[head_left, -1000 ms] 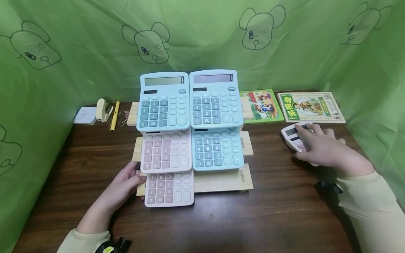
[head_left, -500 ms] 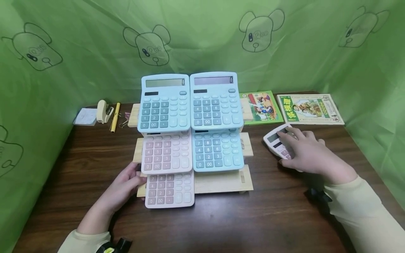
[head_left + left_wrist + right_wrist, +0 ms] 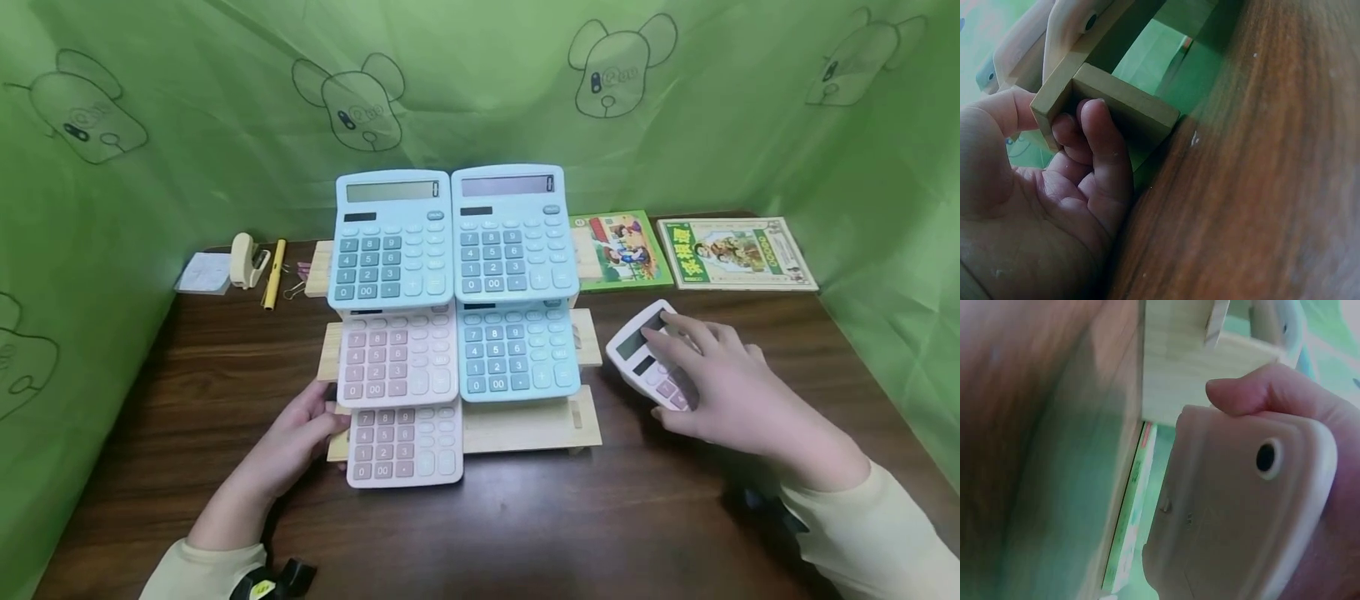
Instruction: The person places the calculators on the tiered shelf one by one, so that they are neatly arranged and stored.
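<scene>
My right hand [image 3: 727, 392] grips a white calculator with pink keys [image 3: 633, 346] to the right of a tiered wooden rack [image 3: 517, 429]. In the right wrist view the back of that calculator [image 3: 1229, 500] is tilted up off the table, thumb over its edge. My left hand [image 3: 288, 442] holds the left end of the rack's lowest tier, thumb above and fingers curled beneath the wooden edge [image 3: 1054, 100]. Two blue calculators [image 3: 393, 242] fill the top tier. A pink one [image 3: 397, 358] and a blue one [image 3: 517, 350] share the middle. Another pink calculator [image 3: 405, 446] lies at the lowest tier's left.
At the back right lie a green picture book [image 3: 622, 250] and a paler one [image 3: 738, 254]. Back left are a paper pad [image 3: 205, 273], a cream stapler [image 3: 246, 260], a yellow pen [image 3: 274, 275] and binder clips [image 3: 298, 282]. Green cloth [image 3: 480, 92] encloses the table [image 3: 525, 533].
My right hand has carried the white calculator leftward, nearer the rack, and turned it more diagonally. My left hand keeps its hold on the rack.
</scene>
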Demonstrator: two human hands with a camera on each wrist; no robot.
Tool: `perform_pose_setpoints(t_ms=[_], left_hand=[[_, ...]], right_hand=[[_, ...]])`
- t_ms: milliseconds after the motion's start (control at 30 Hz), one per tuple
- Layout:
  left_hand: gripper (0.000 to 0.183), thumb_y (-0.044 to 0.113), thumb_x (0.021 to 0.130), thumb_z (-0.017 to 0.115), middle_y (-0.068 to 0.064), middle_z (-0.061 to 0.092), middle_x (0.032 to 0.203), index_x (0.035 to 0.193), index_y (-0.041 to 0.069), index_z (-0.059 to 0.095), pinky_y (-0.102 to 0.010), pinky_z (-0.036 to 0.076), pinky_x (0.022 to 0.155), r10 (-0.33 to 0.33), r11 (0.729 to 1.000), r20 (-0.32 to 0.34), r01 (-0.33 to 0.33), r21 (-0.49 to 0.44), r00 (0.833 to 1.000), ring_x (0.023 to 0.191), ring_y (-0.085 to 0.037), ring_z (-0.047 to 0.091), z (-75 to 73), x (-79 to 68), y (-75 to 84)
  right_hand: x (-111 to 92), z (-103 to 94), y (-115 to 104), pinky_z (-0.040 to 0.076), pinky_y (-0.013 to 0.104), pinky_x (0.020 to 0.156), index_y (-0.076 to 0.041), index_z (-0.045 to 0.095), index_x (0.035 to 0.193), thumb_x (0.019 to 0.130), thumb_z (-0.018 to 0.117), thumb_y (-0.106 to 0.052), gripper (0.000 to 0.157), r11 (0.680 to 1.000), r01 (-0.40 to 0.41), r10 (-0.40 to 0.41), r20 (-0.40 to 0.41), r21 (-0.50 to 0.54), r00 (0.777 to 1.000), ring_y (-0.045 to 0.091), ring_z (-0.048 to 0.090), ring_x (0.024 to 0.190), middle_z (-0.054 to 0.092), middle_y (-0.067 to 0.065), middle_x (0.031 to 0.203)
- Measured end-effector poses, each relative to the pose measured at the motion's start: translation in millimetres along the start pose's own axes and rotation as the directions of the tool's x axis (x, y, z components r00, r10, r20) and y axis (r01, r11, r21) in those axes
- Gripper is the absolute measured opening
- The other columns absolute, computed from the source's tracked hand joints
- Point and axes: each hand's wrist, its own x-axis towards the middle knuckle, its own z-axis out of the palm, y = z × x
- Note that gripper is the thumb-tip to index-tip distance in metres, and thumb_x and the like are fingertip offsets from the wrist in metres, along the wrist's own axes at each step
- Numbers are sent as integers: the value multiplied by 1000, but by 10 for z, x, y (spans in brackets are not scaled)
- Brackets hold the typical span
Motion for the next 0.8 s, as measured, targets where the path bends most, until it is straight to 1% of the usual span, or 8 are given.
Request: perform_pose_setpoints(t_ms=[167,333,367,433,567,667,800], left_hand=[[62,-2,97,39,-25,65,111,151,10,13,-40,57,73,23,999,23,-22,-24,999,90,-32,67,8,10,-4],[61,-2,97,39,-25,66,106,151,9,13,-40,57,64,14,1000,7,-14,-19,1000,83,-32,67,9,22,-7],[60,-2,97,39,-25,66,106,151,10,13,-39,57,64,10,1000,1,-10,-15,1000,83,-32,67,7,20,-6],[60,-1,97,39,-23,67,107,150,10,14,-39,57,66,3,1000,-6,-3,-8,1000,84,-31,67,3,18,-4],[59,-1,98,38,-24,66,106,150,9,13,-40,56,61,12,1000,17,-12,-20,1000,81,-32,67,3,13,-12],[59,-1,98,37,-26,66,103,150,10,12,-42,54,53,24,999,28,-23,-34,999,74,-33,66,0,16,-18],[59,0,99,38,-25,67,104,151,11,12,-43,55,55,17,999,23,-16,-29,1000,75,-34,67,0,12,-21]], right_hand=[[-143,-24,-157,38,57,76,-24,43,146,62,82,-49,96,1000,29,-30,-63,-6,998,41,36,124,32,9,152],[-256,-43,-313,35,53,77,-26,42,147,61,82,-49,97,1000,29,-28,-84,5,996,39,34,125,29,7,153],[-273,-46,-345,34,53,78,-27,42,147,61,82,-49,98,999,34,-34,-90,7,995,39,34,126,29,7,154],[-307,-52,-413,33,51,79,-27,42,147,60,81,-50,98,998,56,-55,-106,8,993,38,34,126,28,6,154],[-362,-51,-559,34,53,81,-26,43,147,60,79,-51,97,994,108,-108,-131,-2,986,37,33,129,27,5,155],[-399,-41,-681,33,54,82,-26,43,147,58,79,-50,99,990,138,-139,-135,-20,981,38,32,131,25,4,156],[-465,-22,-833,34,55,85,-26,42,147,56,78,-50,100,983,181,-183,-132,-28,974,39,31,132,23,5,158]])
